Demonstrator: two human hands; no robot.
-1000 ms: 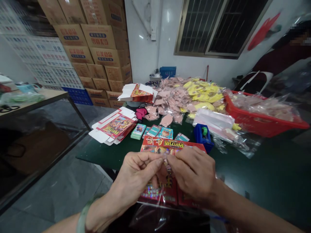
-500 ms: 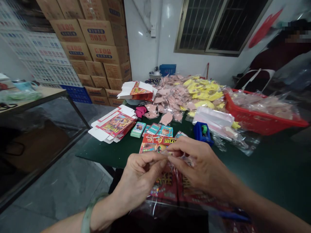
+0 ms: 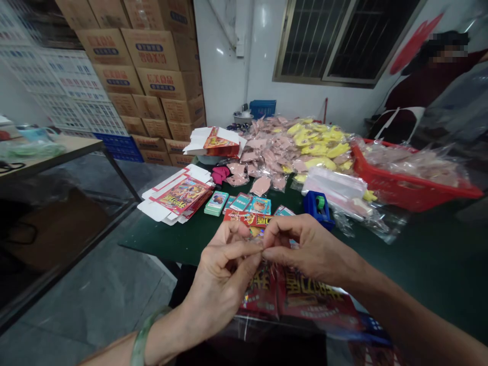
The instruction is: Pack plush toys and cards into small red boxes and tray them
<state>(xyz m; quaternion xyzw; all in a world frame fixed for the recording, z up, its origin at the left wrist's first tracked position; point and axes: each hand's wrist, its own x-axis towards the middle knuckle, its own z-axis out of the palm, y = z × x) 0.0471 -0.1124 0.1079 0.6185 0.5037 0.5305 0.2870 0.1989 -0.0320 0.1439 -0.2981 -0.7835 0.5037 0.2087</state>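
Look at this: the left hand (image 3: pixel 221 274) and the right hand (image 3: pixel 308 249) are up close together over the table (image 3: pixel 430 259), each in a narrow pinch, thumb and forefinger meeting on a bit of clear plastic (image 3: pixel 262 244). It's too small and shiny to say more about it from here! The other fingers are curled loosely, and there's a jade bangle (image 3: pixel 144 330) on the left wrist.

Right under those hands, red printed cards (image 3: pixel 305 300) sit with a clear bag (image 3: pixel 290 325) at the table's near edge, though I can't tell if they're in it or on it. Just past the fingertips, another red card (image 3: pixel 246 218) lies flat, with teal card packs (image 3: pixel 259 206) beyond it. To the left on the table, flattened cartons (image 3: pixel 175 195); farther back, an open carton (image 3: pixel 221 142).

To the right, a blue tape dispenser (image 3: pixel 318 209) sits beside a stack of clear bags (image 3: pixel 335 184). At the far end, a big heap of pink and yellow bagged items (image 3: pixel 293 147), and a red basket (image 3: pixel 412 178) full of bagged goods. Beyond the table, a co-worker (image 3: pixel 415 96) stands at the right, with stacked cardboard boxes (image 3: pixel 148 66) over on the left.
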